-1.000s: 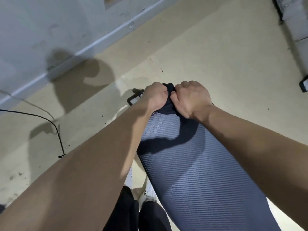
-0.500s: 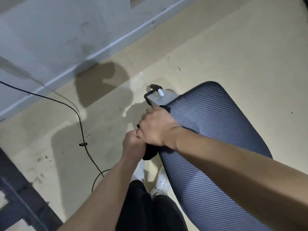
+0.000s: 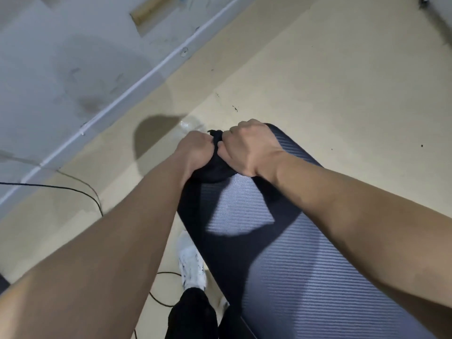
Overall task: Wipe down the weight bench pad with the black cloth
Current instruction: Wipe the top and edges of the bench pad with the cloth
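Observation:
The weight bench pad (image 3: 288, 253) is dark grey-blue with fine ribs and runs from the lower right up to the middle of the view. A bunched black cloth (image 3: 215, 167) lies pressed on the pad's far end. My left hand (image 3: 195, 150) and my right hand (image 3: 249, 148) are side by side, both fisted on the cloth, with both forearms stretched out over the pad. Most of the cloth is hidden under the two hands.
A beige floor (image 3: 342, 81) surrounds the bench. A grey wall with a white skirting (image 3: 137, 86) runs along the upper left. A thin black cable (image 3: 80, 192) trails across the floor at the left. My white shoe (image 3: 192, 263) stands beside the pad's left edge.
Half a second ago both hands held the cloth at the pad's left edge, lower down. Now they have moved back up onto the pad's far end, as one second ago.

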### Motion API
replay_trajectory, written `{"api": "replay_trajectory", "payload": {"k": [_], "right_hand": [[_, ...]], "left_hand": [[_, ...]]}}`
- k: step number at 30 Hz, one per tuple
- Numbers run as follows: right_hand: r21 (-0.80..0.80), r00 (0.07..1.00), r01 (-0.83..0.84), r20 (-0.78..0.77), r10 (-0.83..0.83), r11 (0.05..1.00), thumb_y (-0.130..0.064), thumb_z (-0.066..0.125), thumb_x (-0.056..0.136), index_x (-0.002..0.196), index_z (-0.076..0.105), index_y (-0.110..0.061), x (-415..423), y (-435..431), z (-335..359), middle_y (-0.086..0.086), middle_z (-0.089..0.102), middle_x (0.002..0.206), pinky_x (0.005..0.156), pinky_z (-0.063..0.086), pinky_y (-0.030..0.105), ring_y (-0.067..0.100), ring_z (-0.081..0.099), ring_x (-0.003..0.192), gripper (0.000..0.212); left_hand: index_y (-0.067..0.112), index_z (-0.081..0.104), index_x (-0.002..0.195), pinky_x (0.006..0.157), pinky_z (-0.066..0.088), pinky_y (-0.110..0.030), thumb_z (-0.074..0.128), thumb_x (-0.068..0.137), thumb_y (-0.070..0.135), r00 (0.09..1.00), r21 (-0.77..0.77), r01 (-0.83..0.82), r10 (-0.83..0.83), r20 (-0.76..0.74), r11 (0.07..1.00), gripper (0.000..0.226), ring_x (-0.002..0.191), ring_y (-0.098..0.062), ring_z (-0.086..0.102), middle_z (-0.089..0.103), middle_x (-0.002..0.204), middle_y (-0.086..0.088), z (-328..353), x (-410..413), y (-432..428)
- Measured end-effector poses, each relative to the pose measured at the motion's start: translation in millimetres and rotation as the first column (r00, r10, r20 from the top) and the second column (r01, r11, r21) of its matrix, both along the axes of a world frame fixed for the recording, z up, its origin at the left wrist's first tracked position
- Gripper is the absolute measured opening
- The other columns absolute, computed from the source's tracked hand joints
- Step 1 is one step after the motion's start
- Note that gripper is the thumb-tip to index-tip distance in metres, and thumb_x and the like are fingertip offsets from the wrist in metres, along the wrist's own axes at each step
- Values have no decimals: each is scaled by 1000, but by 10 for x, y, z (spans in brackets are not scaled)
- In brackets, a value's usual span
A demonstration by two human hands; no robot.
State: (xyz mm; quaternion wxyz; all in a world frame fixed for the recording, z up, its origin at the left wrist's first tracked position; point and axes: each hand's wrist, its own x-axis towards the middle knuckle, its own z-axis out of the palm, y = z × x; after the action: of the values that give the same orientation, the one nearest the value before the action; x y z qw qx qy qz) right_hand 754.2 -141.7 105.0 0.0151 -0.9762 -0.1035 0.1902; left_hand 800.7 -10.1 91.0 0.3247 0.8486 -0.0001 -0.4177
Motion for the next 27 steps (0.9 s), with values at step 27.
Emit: {"api": "replay_trajectory", "payload": {"k": [27], "right_hand": [[68,573,819,-83,-815,569,-35,32,103,112,54,-5,-1826,-1096,159,17,63,109,83,40,39,35,58,97,38]], "left_hand": [[15,56,108,68,31,-32,40,93,15,419,282,788,-812,407,548,22,79,-29,61,62,80,0,221,-1039,-1893]]}}
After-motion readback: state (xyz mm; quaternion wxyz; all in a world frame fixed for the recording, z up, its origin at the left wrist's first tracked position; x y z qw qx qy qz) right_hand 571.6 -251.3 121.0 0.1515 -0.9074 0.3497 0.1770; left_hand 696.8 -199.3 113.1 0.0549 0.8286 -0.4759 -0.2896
